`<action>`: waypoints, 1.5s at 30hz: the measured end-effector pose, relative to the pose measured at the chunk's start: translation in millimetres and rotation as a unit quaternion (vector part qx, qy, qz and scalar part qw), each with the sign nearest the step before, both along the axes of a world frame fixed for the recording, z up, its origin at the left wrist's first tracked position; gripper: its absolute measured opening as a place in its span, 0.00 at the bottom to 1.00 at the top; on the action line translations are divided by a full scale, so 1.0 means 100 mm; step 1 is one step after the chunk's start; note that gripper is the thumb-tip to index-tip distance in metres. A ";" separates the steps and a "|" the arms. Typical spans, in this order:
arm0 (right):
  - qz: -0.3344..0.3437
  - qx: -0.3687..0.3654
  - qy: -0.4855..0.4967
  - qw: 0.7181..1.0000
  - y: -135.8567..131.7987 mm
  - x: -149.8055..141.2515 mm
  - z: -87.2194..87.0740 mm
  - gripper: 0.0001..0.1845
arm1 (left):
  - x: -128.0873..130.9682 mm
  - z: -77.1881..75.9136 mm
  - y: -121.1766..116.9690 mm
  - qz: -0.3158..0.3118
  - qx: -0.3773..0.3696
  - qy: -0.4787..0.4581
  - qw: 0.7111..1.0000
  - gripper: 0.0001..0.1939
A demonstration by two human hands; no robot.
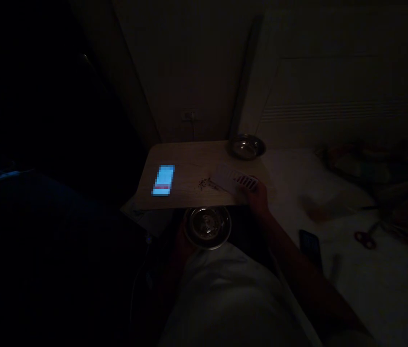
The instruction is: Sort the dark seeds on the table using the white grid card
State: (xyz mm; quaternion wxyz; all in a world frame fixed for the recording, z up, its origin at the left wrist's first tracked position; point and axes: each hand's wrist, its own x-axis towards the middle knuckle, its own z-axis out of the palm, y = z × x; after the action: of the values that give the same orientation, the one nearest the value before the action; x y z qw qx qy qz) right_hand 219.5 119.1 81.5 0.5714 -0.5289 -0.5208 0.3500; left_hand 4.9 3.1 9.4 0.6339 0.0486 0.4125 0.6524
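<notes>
The room is very dark. My right hand [259, 198] is closed on a pale flat piece with dark stripes [231, 178], whose kind I cannot make out. Its far end lies on a small wooden table [185, 156], beside a scatter of dark bits [202, 183]. Just below the table's front edge, my left hand [185, 241] grips the left side of a round metal bowl [209, 243]. Something pale or shiny shows inside the bowl, too dim to name. Most of my left fingers are hidden under it.
A lit phone [163, 180] lies on the table's left side. Another metal bowl [247, 147] stands at its back right corner. On the white bed to the right lie a dark phone [310, 246], scissors [365, 239] and rumpled cloth [363, 161]. A wall socket [189, 115] is behind.
</notes>
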 end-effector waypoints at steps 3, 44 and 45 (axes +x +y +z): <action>-0.029 0.014 0.003 0.999 0.04 0.04 0.06 0.17 | -0.01 -0.02 0.01 0.004 0.002 -0.001 1.000 0.18; -0.050 0.071 -0.045 0.995 0.05 -0.08 -0.16 0.17 | -0.03 0.02 -0.08 0.017 0.044 0.083 0.995 0.15; -0.051 0.070 -0.044 0.995 0.05 -0.09 -0.16 0.17 | -0.02 0.04 -0.07 0.018 0.044 0.077 0.996 0.15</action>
State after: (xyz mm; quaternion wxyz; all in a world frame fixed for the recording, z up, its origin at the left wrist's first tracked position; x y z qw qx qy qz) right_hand 210.4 124.4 65.4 0.6005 -0.5281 -0.5415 0.2593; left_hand 3.0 -4.4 12.9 0.5858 0.1197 0.4317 0.6754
